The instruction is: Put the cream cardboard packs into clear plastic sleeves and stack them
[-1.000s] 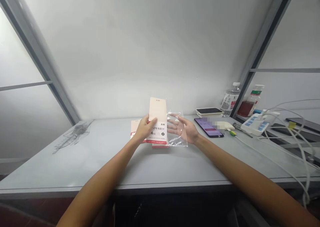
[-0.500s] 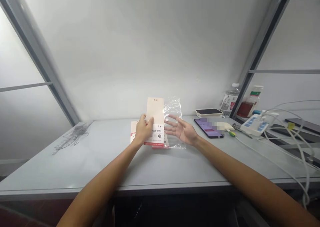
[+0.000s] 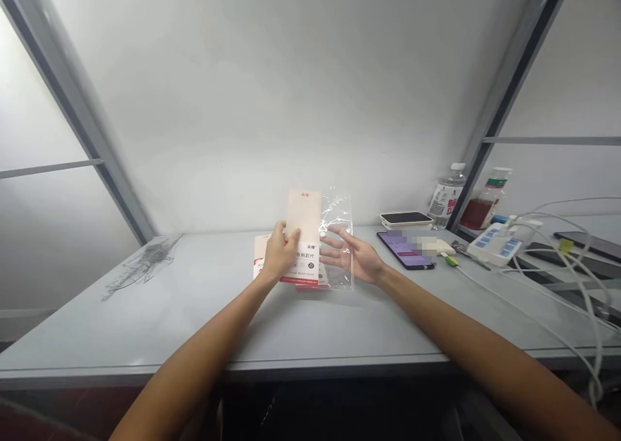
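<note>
My left hand (image 3: pixel 280 252) is closed around a ruler-set packet (image 3: pixel 305 218), a beige and white printed card with red lettering and a red lower edge. It is held upright above the table. From the card's right side a clear plastic flap (image 3: pixel 338 211) with a white round snap stands out. My right hand (image 3: pixel 356 255) has its fingers stretched and spread at this flap, seen partly through the plastic; whether they touch it I cannot tell. Other red-and-white packets (image 3: pixel 261 247) lie on the table behind, mostly covered by the held one.
On the grey table (image 3: pixel 194 324) at the right are a phone with a lit screen (image 3: pixel 402 250), a pale-cased phone (image 3: pixel 406 218), a bottle (image 3: pixel 446 195), a jar (image 3: pixel 485 198), a power strip (image 3: pixel 497 242) and tangled white cables (image 3: pixel 589 299). Dark scribble-like marks (image 3: pixel 143 266) show at left.
The packet has shifted slightly to the right in my left hand. Its clear flap now reaches less far right, closer to the card. My right hand stays spread in nearly the same place.
</note>
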Demonstrator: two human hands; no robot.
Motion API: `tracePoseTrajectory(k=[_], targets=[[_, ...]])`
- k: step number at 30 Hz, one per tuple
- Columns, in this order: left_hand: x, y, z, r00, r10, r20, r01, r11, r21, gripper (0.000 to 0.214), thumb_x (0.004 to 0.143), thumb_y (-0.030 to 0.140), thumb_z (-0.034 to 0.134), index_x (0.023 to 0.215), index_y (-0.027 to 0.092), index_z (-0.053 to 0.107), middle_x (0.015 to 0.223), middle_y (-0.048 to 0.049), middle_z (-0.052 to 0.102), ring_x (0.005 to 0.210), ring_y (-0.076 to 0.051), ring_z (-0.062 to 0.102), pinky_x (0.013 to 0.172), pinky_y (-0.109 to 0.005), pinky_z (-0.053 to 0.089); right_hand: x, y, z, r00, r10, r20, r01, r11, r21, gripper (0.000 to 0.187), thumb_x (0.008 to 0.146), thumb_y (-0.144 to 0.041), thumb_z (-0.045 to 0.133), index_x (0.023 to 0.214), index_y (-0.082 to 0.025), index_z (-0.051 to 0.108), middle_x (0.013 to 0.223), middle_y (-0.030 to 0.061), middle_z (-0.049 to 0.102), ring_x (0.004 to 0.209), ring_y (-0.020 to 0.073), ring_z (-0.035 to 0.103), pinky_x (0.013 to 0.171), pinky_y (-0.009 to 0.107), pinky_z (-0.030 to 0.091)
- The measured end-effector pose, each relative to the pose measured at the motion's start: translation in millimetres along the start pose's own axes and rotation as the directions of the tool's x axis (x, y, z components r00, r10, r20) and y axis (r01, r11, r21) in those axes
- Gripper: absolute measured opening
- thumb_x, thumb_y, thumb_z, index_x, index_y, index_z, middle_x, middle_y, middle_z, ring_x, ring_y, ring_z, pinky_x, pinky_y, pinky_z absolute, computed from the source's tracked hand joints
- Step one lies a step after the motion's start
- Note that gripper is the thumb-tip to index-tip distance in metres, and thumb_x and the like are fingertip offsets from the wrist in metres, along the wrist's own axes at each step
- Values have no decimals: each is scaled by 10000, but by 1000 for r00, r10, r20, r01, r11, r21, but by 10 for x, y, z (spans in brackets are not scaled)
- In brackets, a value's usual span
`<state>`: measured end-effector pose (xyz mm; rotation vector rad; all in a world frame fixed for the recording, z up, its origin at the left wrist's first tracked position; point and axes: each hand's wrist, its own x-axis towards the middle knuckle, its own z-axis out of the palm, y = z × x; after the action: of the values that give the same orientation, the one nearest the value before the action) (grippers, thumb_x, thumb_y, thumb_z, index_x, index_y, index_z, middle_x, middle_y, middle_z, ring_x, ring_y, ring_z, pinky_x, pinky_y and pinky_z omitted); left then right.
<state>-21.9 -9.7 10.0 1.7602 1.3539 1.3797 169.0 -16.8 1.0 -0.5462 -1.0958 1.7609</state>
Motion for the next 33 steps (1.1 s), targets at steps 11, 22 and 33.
tracePoseTrajectory(k=[11,22,33], targets=[[-101,-7,143,989,46,140,-14,976,-217,353,840,470,407,1065,218,510,986,-39,604,872,-167,559,738,-271,435,7,69,38,998,-50,44,57,981,-184,289,882,-401,416,1106,-260,531,1081,36,617,948,193,585,768,342,491],[15,40,-8,864,10,503,208,904,-374,508,706,430,626,1118,142,555,873,-84,656,781,-185,607,659,-283,458,52,-33,-83,976,-208,-61,173,916,-361,222,777,-412,578,807,-197,627,780,15,619,680,139,552,574,256,423],[53,-48,2,917,-100,386,216,938,-272,315,590,358,736,791,143,625,746,-46,655,645,-149,594,561,-259,440,22,28,-41,993,-104,58,119,901,-417,311,746,-378,628,986,-180,624,909,57,666,814,205,616,712,334,484]])
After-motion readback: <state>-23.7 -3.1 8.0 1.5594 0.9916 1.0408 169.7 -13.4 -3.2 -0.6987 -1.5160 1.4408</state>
